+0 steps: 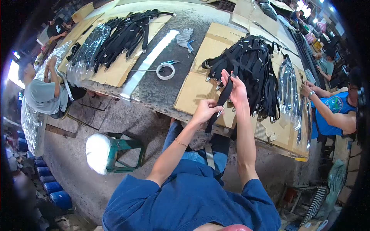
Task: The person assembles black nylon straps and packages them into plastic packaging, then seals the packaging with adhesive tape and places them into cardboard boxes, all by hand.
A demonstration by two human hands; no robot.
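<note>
A black strap (224,94) runs between my two hands in front of the table edge. My left hand (205,111) pinches its lower part, beside a small shiny metal piece (220,112). Higher up, my right hand (237,91) holds the strap's upper end, palm turned inward and fingers partly extended. Just beyond it lies a large heap of black straps (250,57) with metal fittings, spread over flattened cardboard (192,90). The strap's lower end hangs past the table edge.
A roll of tape (165,71), a grey glove (185,37) and a second strap heap (127,36) lie on the table. Plastic-wrapped straps (287,90) are at right. People work at left (44,90) and right (335,109). A green stool (125,148) stands on the floor.
</note>
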